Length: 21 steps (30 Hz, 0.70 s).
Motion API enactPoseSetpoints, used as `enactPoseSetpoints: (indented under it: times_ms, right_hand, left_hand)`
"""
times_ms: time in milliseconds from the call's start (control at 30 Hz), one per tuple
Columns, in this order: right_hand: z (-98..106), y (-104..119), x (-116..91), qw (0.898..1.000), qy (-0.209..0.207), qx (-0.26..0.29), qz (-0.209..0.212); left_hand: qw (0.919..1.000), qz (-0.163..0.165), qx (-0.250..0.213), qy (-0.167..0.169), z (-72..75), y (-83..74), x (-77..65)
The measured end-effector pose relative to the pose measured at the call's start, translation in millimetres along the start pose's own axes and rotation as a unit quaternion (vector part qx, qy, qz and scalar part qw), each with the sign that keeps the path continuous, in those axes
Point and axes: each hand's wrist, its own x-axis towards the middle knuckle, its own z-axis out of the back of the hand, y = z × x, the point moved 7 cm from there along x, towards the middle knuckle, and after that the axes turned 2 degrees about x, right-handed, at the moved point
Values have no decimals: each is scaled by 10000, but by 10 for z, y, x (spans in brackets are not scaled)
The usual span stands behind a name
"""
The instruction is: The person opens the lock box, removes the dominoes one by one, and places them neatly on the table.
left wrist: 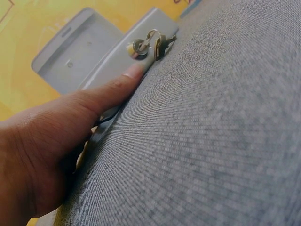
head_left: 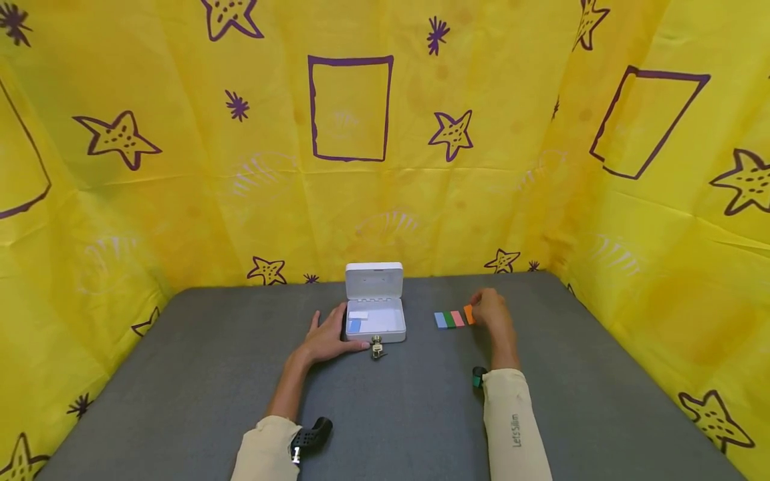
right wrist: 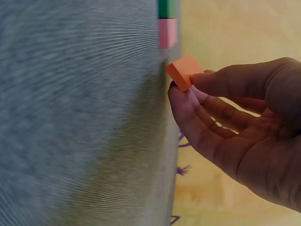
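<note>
Between thumb and fingertips, my right hand (head_left: 492, 310) pinches a small flat orange block (right wrist: 186, 71), tilted just off the grey cloth in the right wrist view. Beside it lie a pink block (head_left: 458, 318), a green block (head_left: 449, 319) and a light blue block (head_left: 441, 320) in a row. A white metal cash box (head_left: 394, 337) stands with its lid (head_left: 374, 280) raised. Inside are a white block (head_left: 358, 315) and a blue block (head_left: 355, 326). My left hand (head_left: 327, 339) rests against the box's left front corner, thumb along the front, fingers extended by the left side.
Keys (left wrist: 162, 46) on a ring hang from the lock (left wrist: 137, 48) on the box's front. Grey cloth (head_left: 409, 414) covers the table. A yellow patterned curtain (head_left: 271, 220) encloses the back and sides.
</note>
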Motion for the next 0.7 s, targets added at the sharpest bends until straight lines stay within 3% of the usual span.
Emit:
enactPoseSetpoints:
  times_ms: [267,700]
  right_hand:
    - [-80,-95,53,10000,21,-72,-15]
    - [-93,-47,51,9998,163,-36,90]
  left_hand:
    - [10000,6,-30,30,-23,-5,7]
    - [10000,45,-51,44,-12,5,5]
